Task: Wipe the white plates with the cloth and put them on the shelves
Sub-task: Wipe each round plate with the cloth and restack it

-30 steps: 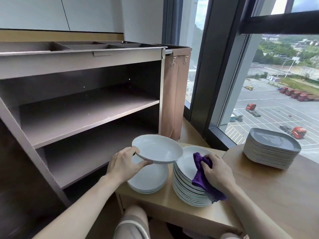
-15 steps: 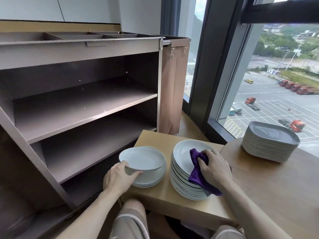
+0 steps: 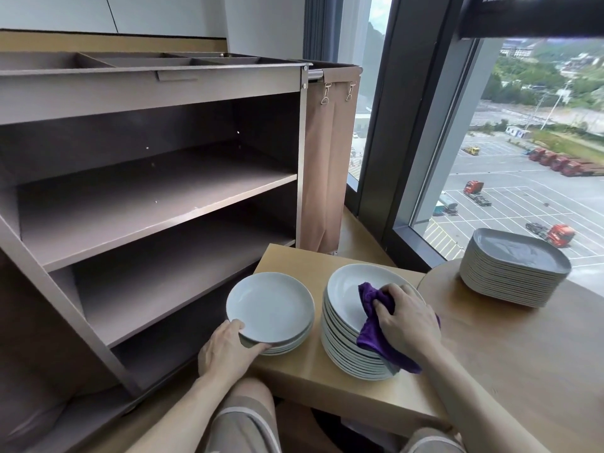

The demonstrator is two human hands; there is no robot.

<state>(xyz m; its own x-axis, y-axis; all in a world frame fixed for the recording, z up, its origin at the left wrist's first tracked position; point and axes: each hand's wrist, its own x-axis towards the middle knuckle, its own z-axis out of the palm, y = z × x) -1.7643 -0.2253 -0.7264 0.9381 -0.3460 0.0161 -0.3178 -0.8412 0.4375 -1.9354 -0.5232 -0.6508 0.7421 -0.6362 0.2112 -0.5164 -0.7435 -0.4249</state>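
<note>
At lower centre, the left hand (image 3: 225, 354) pinches a white plate (image 3: 269, 307) by its near rim atop the short stack (image 3: 294, 345), likely gathering wiped ones; the right hand (image 3: 408, 325) clamps the purple cloth (image 3: 371, 335) on the tall stack (image 3: 346, 354).

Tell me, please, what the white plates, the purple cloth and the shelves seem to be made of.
White plates: probably glazed ceramic or porcelain; smooth, glossy, with soft window reflections, though melamine is possible. Purple cloth: soft, fuzzy textile, likely microfibre; it bunches into folds. Shelves: matte grey-brown boards, perhaps laminate or coated metal; flat, even colour, pale edge strips.
</note>
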